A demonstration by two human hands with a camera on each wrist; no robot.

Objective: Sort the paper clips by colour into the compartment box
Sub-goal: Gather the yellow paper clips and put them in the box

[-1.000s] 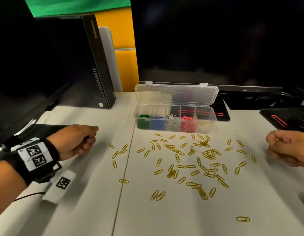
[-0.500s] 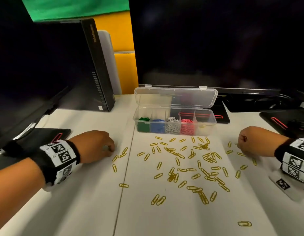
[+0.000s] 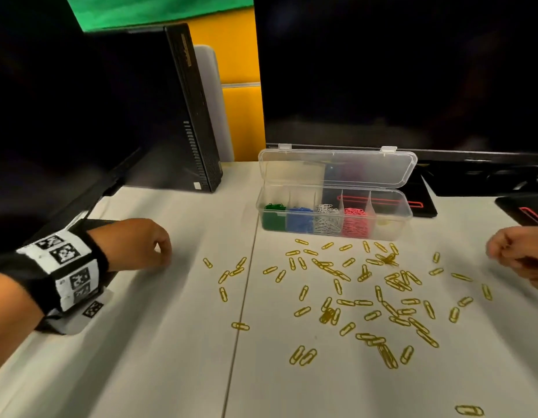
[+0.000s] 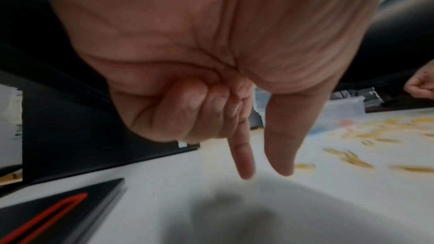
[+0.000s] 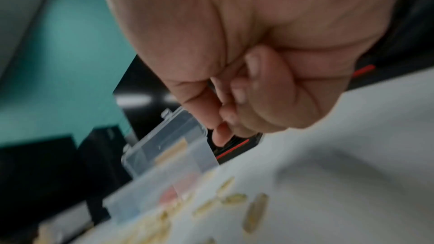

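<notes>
- I am looking at the yellow paper clips (image 3: 364, 297) lying scattered over the worktop (image 3: 171, 357) in the lower right of the head view. The compartment box (image 3: 334, 215) is standing open above them at centre, with green, blue, white and pink lots filling four cells and the far-right cell nearly bare.
- My left hand (image 3: 138, 245) is sitting at the left middle of the head view, beside the leftmost clips. In the left wrist view its forefinger (image 4: 244, 160) and thumb (image 4: 284, 136) are pointing down, slightly apart, with nothing between them, and the other fingers are curled into the palm.
- My right hand (image 3: 521, 254) is at the right edge of the head view, fingers (image 5: 249, 88) curled in. I cannot tell whether a clip is tucked inside.
- I judge the step in hand to be gathering yellow clips for the far-right cell.
- I am planning to take the outlying clips first with the nearer hand, pinching each by its long sides.
- Where clips are overlapping at the centre of the scatter, I would be separating them before lifting, as they may hook together.
- Dropping them low over the cell should be keeping them out of the pink lot.
</notes>
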